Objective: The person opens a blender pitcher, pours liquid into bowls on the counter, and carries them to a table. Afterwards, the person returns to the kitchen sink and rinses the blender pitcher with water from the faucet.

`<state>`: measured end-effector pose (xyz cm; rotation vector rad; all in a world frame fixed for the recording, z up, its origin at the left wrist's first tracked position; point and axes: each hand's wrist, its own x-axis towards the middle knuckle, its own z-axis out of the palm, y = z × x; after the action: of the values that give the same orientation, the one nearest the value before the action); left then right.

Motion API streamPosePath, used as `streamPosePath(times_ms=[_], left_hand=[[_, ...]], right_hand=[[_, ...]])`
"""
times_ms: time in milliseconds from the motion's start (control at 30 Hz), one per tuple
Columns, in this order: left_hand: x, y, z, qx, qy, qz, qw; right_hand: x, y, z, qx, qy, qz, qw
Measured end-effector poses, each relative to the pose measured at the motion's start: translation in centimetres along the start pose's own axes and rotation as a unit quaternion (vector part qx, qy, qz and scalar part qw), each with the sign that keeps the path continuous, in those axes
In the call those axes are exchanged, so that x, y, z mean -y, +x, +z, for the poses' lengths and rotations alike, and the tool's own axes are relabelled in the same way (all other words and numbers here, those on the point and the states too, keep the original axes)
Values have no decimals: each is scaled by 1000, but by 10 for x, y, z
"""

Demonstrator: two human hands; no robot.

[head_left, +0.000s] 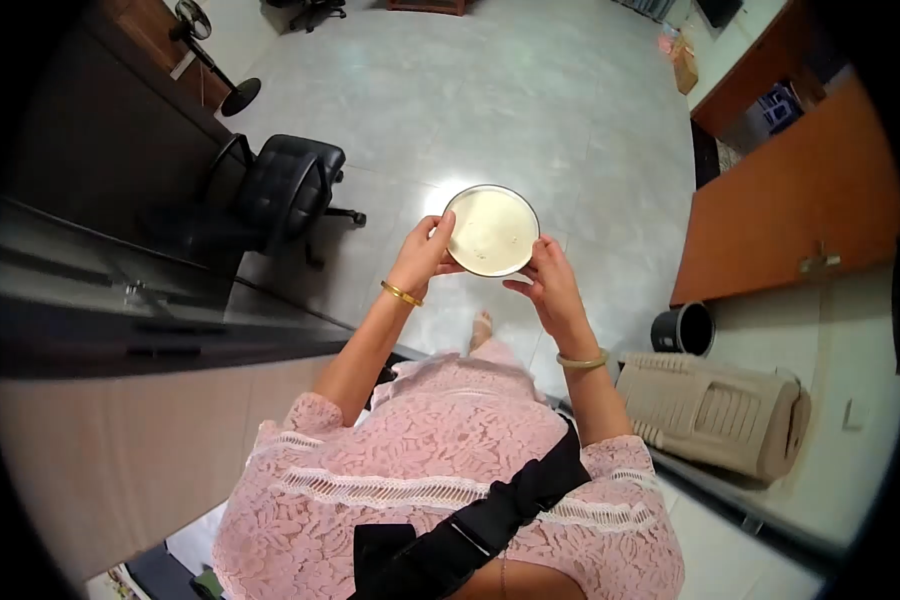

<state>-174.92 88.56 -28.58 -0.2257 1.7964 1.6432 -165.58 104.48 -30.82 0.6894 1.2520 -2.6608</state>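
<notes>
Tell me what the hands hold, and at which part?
Both hold a round bowl by its rim: the left hand at its left edge, the right hand at its lower right edge.

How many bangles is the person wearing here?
2: a gold bangle on the left wrist and a pale bangle on the right wrist, both hands holding the round bowl.

Both hands hold a round cream-filled bowl (490, 231) over the tiled floor (530, 110): left hand (425, 255) at its nine o'clock rim, right hand (550, 285) at four o'clock. A black office chair (285, 185) stands at nine o'clock, a black bin (683, 328) at four.
</notes>
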Motion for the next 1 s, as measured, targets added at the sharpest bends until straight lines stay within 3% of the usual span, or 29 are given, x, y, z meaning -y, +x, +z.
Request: streamPosePath(times_ms=[67,100,300,333,767,1000], left_hand=[[-18,36,14,-7,-3,4,1000],[-17,5,12,-8,-12,6,1000],[-55,124,79,-32,-28,17,999],[-52,107,71,-27,-26,4,999],[-170,410,210,-3,9,-1,1000],[-279,513,215,-13,-14,-32,999]], right_hand=[[23,38,-13,7,5,4,1000],[22,9,-4,10,-11,5,1000],[88,112,-73,21,0,-2,1000],[81,94,-64,10,7,5,1000],[255,348,-206,-21,9,-12,1000],[357,467,-183,-27,0,14,1000]])
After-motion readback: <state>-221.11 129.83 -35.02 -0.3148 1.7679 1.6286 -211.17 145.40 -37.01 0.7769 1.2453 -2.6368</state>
